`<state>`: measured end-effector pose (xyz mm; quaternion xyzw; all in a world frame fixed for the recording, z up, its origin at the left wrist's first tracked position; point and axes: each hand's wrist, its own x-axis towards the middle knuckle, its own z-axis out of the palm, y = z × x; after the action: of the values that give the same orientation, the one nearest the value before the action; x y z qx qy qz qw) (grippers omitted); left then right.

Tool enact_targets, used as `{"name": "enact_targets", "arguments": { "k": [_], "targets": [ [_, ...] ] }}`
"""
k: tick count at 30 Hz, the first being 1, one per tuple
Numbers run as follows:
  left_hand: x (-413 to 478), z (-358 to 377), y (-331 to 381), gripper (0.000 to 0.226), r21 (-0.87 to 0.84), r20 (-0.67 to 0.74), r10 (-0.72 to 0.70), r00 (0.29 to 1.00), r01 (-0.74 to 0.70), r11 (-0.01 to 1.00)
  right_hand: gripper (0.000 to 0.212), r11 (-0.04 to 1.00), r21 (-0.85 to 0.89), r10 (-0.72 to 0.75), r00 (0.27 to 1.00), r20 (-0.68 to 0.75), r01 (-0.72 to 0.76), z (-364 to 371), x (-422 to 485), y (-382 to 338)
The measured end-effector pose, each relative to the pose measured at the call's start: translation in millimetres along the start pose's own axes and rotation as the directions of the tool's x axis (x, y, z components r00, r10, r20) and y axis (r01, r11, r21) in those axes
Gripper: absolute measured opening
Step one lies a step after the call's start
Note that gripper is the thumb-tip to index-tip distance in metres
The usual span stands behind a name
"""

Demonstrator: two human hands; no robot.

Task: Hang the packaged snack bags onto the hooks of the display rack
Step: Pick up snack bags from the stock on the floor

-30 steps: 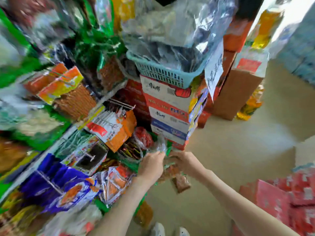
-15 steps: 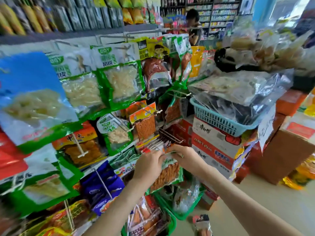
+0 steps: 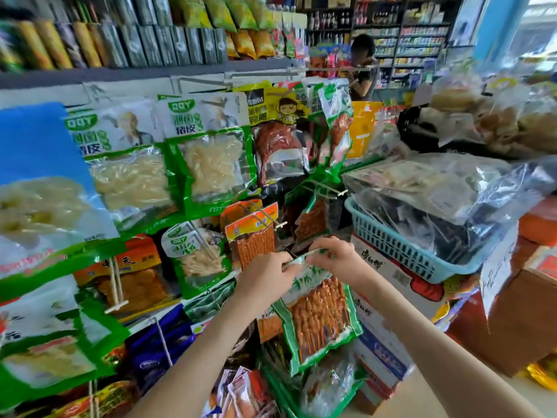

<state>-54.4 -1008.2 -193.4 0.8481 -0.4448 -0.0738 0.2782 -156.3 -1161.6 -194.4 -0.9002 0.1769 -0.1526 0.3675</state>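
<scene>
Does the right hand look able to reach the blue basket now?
Probably yes: the blue basket sits close beside the right hand, nothing between, though it pinches the green bag.

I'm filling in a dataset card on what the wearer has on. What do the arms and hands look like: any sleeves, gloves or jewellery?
The left forearm and right forearm are bare, with no sleeve in view. The left hand and right hand wear no gloves, and no watch, bracelet or ring shows.

1. "QQY", green badge, heads the white-and-green snack bag; "猪皮" is printed beneath.
2. "QQY" again on the neighbouring bag.
3. "康師傅", black characters, on the white carton.
</scene>
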Motion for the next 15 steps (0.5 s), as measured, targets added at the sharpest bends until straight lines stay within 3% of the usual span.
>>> {"name": "enact_targets", "arguments": {
  "k": [7, 11, 15],
  "targets": [
    [53.1, 24.4, 18.1, 0.025, 0.023, -0.108, -0.068, 0.992, 0.071, 0.997, 0.01, 0.997, -0.018, -0.07, 0.996, 0.053, 0.071, -32.9, 47.6, 38.2],
    [52.2, 20.3, 4.3, 0.025, 0.047, -0.193, -0.156, 0.969, 0.168, 0.985, 0.012, 0.991, -0.01, -0.129, 0.989, 0.073, 0.131, -19.1, 70.1, 30.3],
    [34.5, 12.4, -17.5, 0.025, 0.03, -0.231, -0.258, 0.938, 0.272, 0.962, 0.013, 0.985, 0.047, -0.171, 0.967, 0.188, 0.165, 11.9, 84.8, 22.2]
  ]
}}
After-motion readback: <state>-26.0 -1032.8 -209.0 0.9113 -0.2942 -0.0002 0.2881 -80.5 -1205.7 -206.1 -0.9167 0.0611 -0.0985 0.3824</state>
